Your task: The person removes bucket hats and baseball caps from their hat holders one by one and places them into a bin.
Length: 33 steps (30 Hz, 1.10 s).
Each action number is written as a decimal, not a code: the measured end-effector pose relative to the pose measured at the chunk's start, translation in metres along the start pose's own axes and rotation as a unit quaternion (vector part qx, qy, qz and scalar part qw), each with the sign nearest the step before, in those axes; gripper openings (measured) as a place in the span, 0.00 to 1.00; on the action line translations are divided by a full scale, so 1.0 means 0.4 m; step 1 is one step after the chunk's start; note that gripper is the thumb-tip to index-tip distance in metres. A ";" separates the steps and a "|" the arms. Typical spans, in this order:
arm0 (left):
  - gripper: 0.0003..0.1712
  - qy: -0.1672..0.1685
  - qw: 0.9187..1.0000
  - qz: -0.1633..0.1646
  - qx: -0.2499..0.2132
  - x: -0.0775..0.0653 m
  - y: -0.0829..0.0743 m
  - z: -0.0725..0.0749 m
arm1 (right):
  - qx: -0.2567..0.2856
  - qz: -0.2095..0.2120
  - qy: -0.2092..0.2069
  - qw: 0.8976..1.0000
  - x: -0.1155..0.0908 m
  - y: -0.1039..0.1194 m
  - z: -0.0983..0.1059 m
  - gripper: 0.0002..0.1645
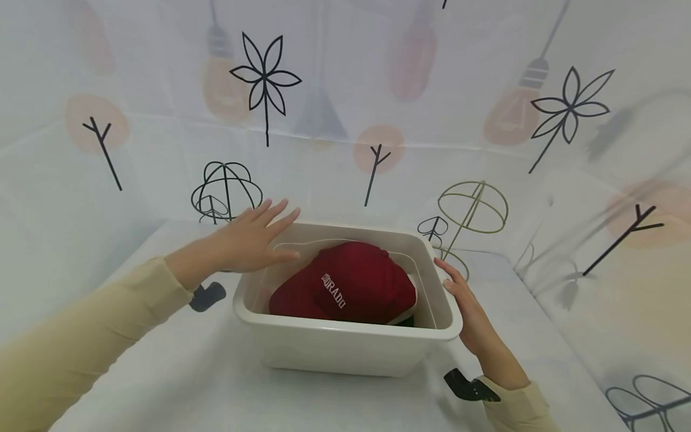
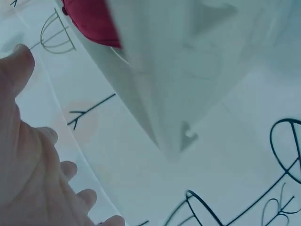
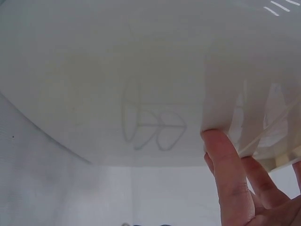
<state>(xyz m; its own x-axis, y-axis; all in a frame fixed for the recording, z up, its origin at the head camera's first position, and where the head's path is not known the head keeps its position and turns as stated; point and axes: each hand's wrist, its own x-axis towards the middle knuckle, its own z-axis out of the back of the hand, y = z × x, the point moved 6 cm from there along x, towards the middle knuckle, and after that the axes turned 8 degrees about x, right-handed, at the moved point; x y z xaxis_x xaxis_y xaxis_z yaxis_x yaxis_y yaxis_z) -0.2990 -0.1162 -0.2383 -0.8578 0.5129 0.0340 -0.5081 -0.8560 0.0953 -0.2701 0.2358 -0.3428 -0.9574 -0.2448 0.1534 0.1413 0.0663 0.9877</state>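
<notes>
A white plastic bin (image 1: pixel 345 348) stands on the white-covered table. In it lies a dark red cap (image 1: pixel 356 282) with white lettering on its front; something pale and something dark green show in part beneath it. My left hand (image 1: pixel 251 240) hovers with spread fingers by the bin's left back corner, palm down. The left wrist view shows that hand (image 2: pixel 37 169) apart from the bin (image 2: pixel 160 94). On the right, my right hand (image 1: pixel 472 315) rests its fairly straight fingers against the bin's outer side near the rim. Its fingertips (image 3: pixel 216 139) touch the glossy wall in the right wrist view.
A white cloth backdrop (image 1: pixel 335 132) printed with plants and lamps rises behind the table (image 1: pixel 178 372) and along both sides. Black wrist devices (image 1: pixel 469 387) are worn at both cuffs.
</notes>
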 end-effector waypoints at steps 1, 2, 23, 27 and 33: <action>0.47 -0.002 1.000 0.009 -0.003 -0.008 0.013 -0.003 | -0.002 0.001 -0.001 1.000 0.001 0.000 0.000 0.30; 0.47 -0.006 1.000 0.017 -0.006 -0.015 0.026 -0.006 | -0.003 0.001 -0.001 1.000 0.003 0.001 -0.001 0.30; 0.46 -0.090 0.970 0.140 -0.178 -0.171 0.162 -0.182 | -0.022 -0.001 0.019 1.000 -0.010 -0.004 0.024 0.30; 0.47 -0.079 0.959 0.171 -0.212 -0.195 0.173 -0.240 | -0.049 -0.016 0.001 0.999 -0.013 -0.014 0.041 0.31; 0.49 -0.065 0.957 0.203 -0.199 -0.216 0.178 -0.302 | -0.081 -0.037 -0.035 0.995 -0.022 -0.028 0.066 0.34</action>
